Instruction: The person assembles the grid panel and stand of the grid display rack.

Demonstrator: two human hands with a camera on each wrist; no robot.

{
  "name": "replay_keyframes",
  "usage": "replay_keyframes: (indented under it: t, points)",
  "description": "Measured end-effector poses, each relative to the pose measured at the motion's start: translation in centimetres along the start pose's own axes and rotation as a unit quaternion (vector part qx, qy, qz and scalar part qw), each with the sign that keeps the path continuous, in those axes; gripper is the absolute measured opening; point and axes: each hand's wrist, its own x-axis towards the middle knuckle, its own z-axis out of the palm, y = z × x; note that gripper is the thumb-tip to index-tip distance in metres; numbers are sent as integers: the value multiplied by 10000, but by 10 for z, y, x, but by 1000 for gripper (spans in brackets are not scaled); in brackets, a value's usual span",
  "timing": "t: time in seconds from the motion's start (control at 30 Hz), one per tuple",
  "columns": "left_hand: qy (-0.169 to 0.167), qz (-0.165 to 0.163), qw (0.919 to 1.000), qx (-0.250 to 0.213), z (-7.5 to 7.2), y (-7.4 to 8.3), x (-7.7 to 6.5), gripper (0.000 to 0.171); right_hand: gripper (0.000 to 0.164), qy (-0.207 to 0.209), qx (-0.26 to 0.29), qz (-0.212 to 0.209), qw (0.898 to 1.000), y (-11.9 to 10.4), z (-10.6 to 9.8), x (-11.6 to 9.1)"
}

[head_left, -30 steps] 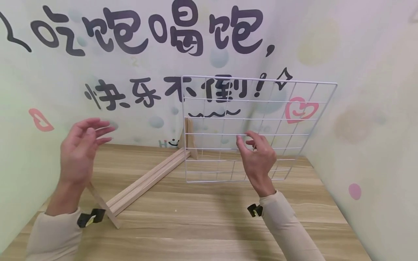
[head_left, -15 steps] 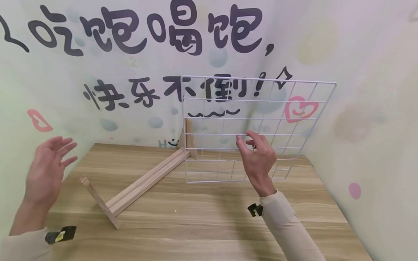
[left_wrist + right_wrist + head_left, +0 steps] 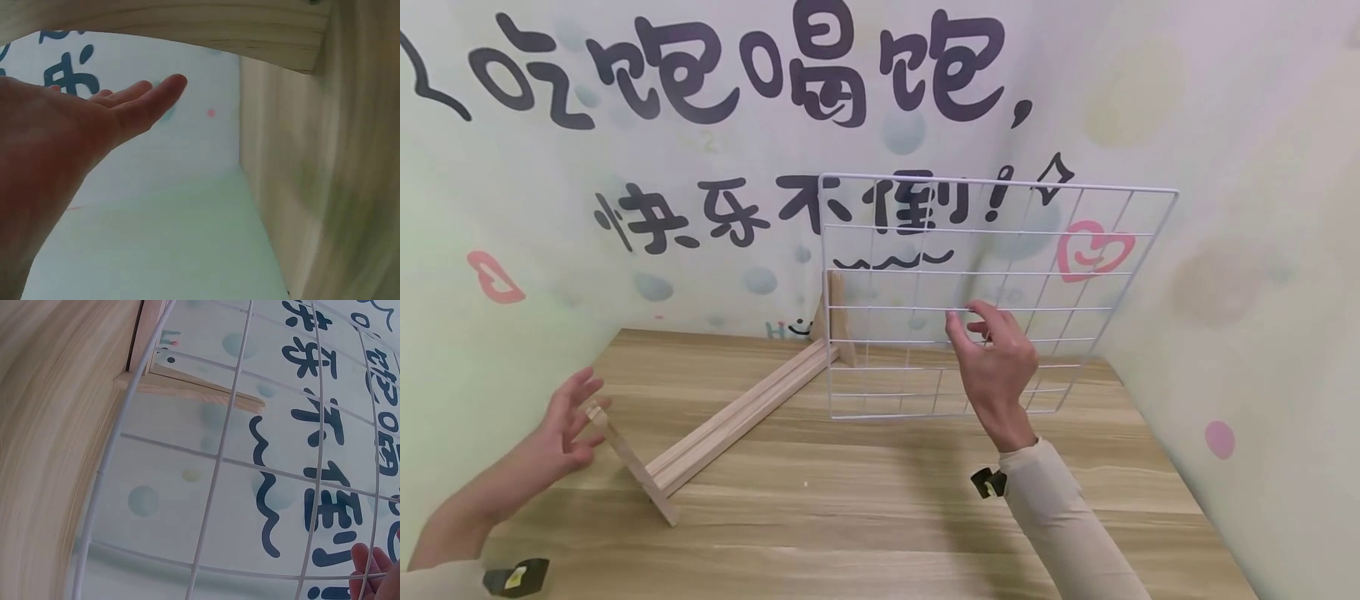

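Note:
A white wire grid panel (image 3: 887, 272) stands raised above the table, tilted a little, and my right hand (image 3: 997, 367) pinches its wires between thumb and fingers. In the right wrist view my fingertips (image 3: 361, 555) show at one wire of the grid. A wooden stand, its long grooved bar (image 3: 745, 417) running diagonally, sits to the left with an upright end piece at each end. Beside the near end piece (image 3: 636, 468) is my left hand (image 3: 567, 425), fingers loosely spread around its upper tip. The left wrist view shows those fingers extended beneath the wooden piece (image 3: 206, 25).
The wood-grain tabletop (image 3: 865, 517) carries the stand. Behind it rises a pale wall (image 3: 730, 150) with dark lettering, and side walls close in at left and right (image 3: 1262, 350). The stand's far end piece (image 3: 842, 325) overlaps the grid's left edge in the head view.
My left hand first swings left away from the stand, then comes down and in to the near end piece. The right hand and the grid stay nearly still.

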Motion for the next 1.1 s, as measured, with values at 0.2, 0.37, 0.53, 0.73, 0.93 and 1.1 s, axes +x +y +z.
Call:
replay_keyframes:
  t: [0.2,0.37,0.53,0.73,0.93,1.1]
  points:
    - [-322,-734,9889,1253,11,-3,-4,104,26,45,30,4,10000,2,2,0]
    - [-633,-1273,9737,1782,20,-2,-5,97,26,47,45,13,10000,2,2,-1]
    - [-864,-1358,9689,1877,26,-3,-4,87,28,23,27,8,10000,1,1,-1]
    - [-898,-1611,9575,2215,31,-5,-6,88,27,51,92,47,9999,2,2,-2]
    - [-899,-1881,9534,2182,36,-3,-6,93,26,55,139,74,9999,3,1,-1]
    - [-883,-2088,9522,2046,39,0,-5,93,28,28,78,72,9999,4,0,0]
